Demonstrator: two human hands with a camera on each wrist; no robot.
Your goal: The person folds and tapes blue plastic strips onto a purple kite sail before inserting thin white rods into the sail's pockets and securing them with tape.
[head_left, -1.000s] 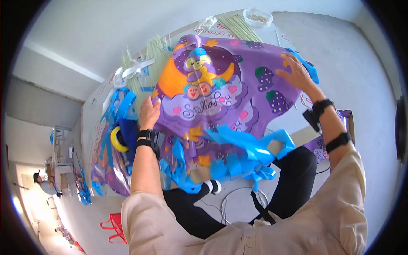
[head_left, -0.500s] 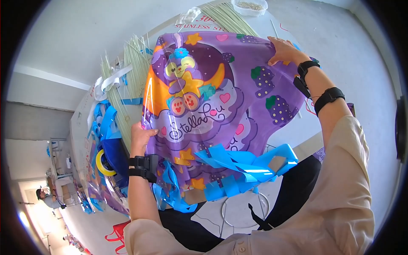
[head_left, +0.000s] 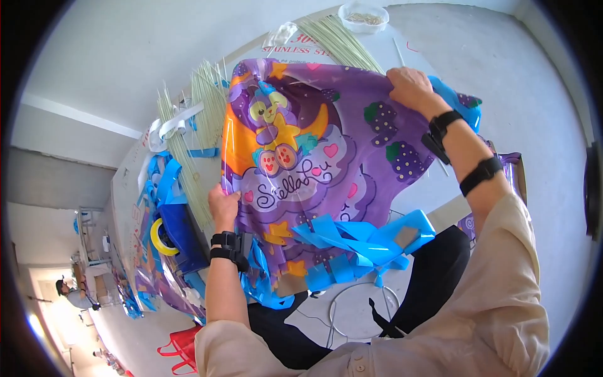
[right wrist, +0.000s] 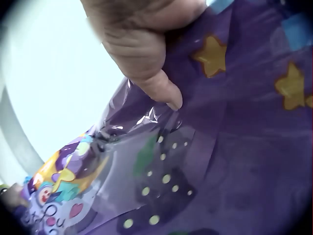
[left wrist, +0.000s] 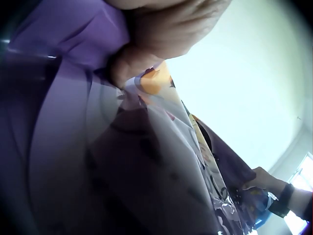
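Observation:
A glossy purple printed sheet with a cartoon figure, stars and dotted berries is held up between both hands. My left hand grips its left edge; in the left wrist view that hand pinches folded film. My right hand grips the upper right edge, and in the right wrist view the thumb of this hand presses on the sheet. Blue ribbon strips hang along the sheet's lower edge, and more blue material lies beyond the right hand.
Bundles of pale thin sticks lie on the table near a clear tub. At left are a yellow tape roll, a dark blue object and blue ribbons. A red bag and a distant person are lower left.
The right hand has gone from spread fingers to gripping the sheet's upper right edge. Since half a second ago, the sheet has become more creased near its upper left.

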